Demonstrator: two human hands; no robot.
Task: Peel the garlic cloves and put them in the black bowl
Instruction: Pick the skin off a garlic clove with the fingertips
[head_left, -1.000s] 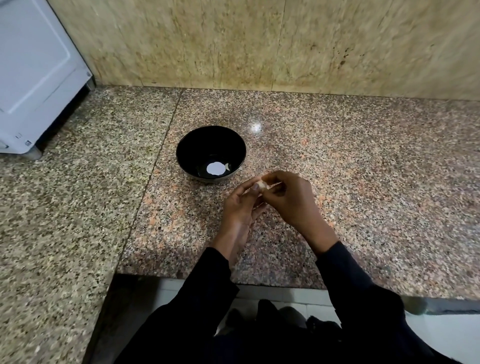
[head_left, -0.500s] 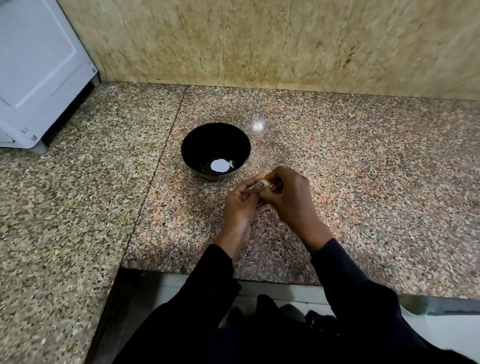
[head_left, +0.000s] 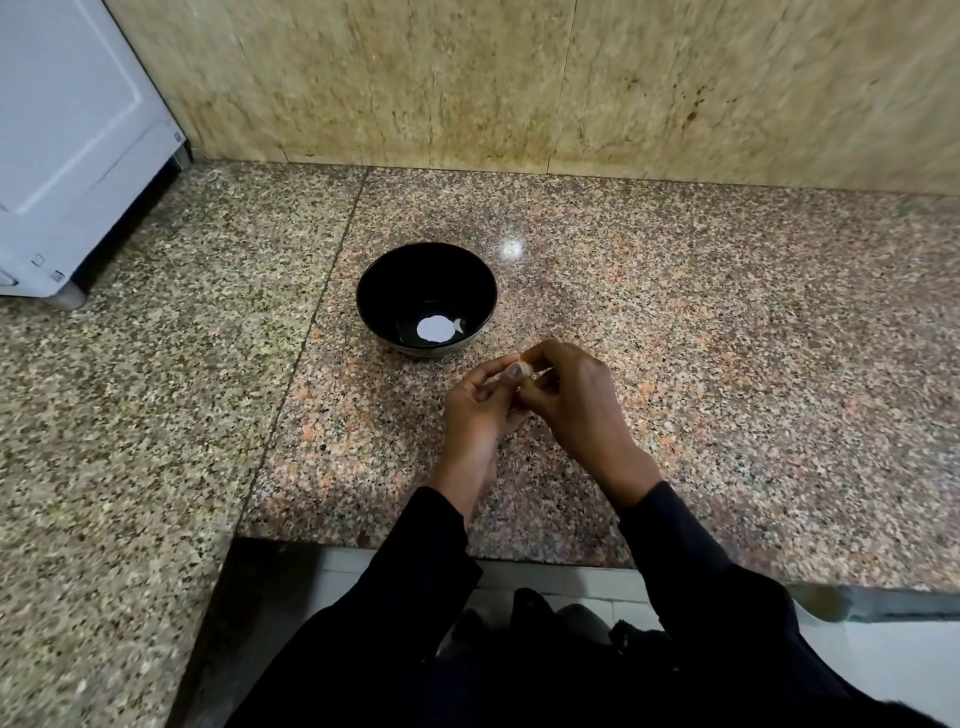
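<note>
A small pale garlic clove (head_left: 525, 368) is pinched between the fingertips of both hands, just in front and to the right of the black bowl (head_left: 384, 291). My left hand (head_left: 480, 402) holds the clove from the left, thumb on top. My right hand (head_left: 574, 397) curls its fingers round the clove from the right; most of the clove is hidden. Inside the bowl lies a small pale piece (head_left: 458, 326) beside a bright round reflection.
The speckled granite counter (head_left: 727, 364) runs left into an L-shaped corner, with its front edge near my sleeves. A white appliance (head_left: 67, 145) stands at the far left. A tiled wall (head_left: 519, 78) closes the back.
Both hands stay together on the clove, with only small finger movement. The camera view has shifted slightly.
</note>
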